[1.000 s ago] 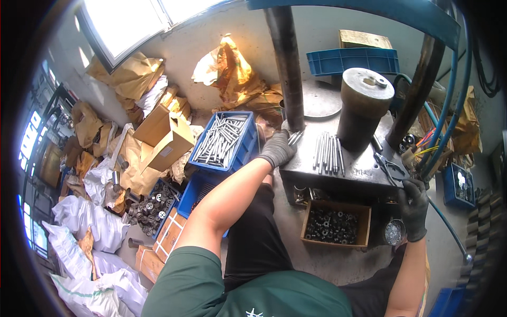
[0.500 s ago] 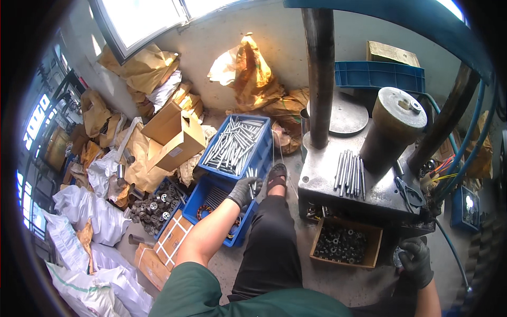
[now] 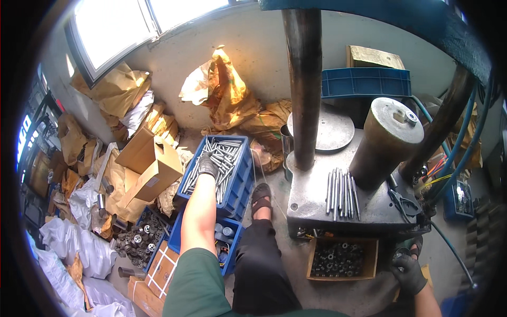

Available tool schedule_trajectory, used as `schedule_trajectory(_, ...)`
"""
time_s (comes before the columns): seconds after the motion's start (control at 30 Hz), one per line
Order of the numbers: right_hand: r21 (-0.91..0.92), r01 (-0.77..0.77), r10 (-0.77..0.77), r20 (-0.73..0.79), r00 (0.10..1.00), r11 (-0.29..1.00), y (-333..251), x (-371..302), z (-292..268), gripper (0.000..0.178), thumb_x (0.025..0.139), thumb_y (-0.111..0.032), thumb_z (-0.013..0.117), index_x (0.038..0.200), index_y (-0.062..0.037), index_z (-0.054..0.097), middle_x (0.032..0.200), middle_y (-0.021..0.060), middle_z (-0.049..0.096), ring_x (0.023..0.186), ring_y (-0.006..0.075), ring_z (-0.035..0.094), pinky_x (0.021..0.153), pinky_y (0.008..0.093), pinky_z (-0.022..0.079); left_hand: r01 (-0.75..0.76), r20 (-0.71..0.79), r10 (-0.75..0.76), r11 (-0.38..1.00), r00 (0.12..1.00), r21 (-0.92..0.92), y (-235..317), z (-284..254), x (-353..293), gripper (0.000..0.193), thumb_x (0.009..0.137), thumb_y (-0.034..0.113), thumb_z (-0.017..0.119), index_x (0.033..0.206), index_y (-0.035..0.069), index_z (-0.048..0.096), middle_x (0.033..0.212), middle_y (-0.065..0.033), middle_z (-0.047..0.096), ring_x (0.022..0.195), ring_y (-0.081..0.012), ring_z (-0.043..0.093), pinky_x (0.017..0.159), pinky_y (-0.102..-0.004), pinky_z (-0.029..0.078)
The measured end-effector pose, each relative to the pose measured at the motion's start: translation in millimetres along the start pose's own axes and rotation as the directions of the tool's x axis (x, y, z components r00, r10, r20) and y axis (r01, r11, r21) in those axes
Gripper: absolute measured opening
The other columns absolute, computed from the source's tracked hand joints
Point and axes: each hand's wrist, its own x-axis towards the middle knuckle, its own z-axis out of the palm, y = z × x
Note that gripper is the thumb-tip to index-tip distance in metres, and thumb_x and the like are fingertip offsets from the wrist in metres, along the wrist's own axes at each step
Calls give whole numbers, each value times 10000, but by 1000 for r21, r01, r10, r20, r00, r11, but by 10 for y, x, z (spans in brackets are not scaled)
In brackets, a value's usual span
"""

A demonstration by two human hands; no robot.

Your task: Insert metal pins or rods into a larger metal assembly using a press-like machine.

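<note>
My left hand [image 3: 208, 165], in a dark grey glove, reaches into the upper blue crate [image 3: 242, 177], among many loose silver metal shafts [image 3: 226, 161]. Its fingers are partly hidden, so whether they grip any shaft is unclear. At lower right, my right hand [image 3: 410, 273], also gloved, is closed round a small roundish metal part [image 3: 400, 254] that shows only in part. A row of several metal shafts [image 3: 342, 194] lies on the steel bed of a press [image 3: 303, 203] between my hands.
A thick metal cylinder [image 3: 391, 142] and pliers-like tool [image 3: 404, 205] rest on the press bed beside its posts [image 3: 305, 90]. Below stands a box [image 3: 313, 276] of dark small parts. Left are a lower blue crate [image 3: 231, 264], an open carton [image 3: 153, 174] and white sacks [image 3: 79, 245].
My left hand, which held a few shafts over the lower crate, has moved up and left into the upper crate. My right hand stays low at the right. The view has shifted.
</note>
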Motion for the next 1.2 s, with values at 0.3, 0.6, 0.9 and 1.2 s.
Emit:
schedule_trajectory(0.3, -169, 203, -189, 92, 978, 964, 29, 72, 32, 127, 803, -108, 775, 909, -58, 725, 891, 151, 711, 874, 344, 691, 941, 428, 496, -138, -150, 137, 990, 979, 5, 86, -138, -405, 575, 1015, 153, 473, 1499, -117, 321, 1597, -256, 367, 1429, -442, 445, 1166, -532, 453)
schedule_trajectory(0.6, -180, 222, -176, 242, 954, 958, 315, -186, -36, 177, 835, -125, 760, 996, -51, 753, 923, 161, 734, 905, 344, 714, 869, 413, 551, -276, 294, 186, 912, 937, 304, -375, -341, -1753, 393, 986, 21, 562, 1361, 43, 445, 1360, -237, 542, 1236, -418, 601, 984, -510, 587)
schedule_trajectory(0.9, -145, -37, 76, 273, 959, 989, 1157, -164, -87, 320, 891, -245, 679, 1130, -39, 731, 1031, 215, 725, 999, 374, 704, 900, 439, 548, -432, 672, 31, 788, 740, 439, -37, 1304, -4527, 310, 1028, 302, 656, 1202, 46, 670, 1131, -65, 706, 1051, -191, 682, 901, -339, 554)
schedule_trajectory(1.2, -369, -213, 303, 203, 931, 904, 1850, -75, -48, 287, 813, -240, 672, 1046, -108, 777, 983, 224, 746, 966, 383, 715, 924, 440, 533, -922, 964, -257, 353, 70, 161, -1569, 1701, -5306, 244, 977, 250, 678, 975, 6, 688, 1031, -136, 703, 903, -281, 697, 790, -414, 556)
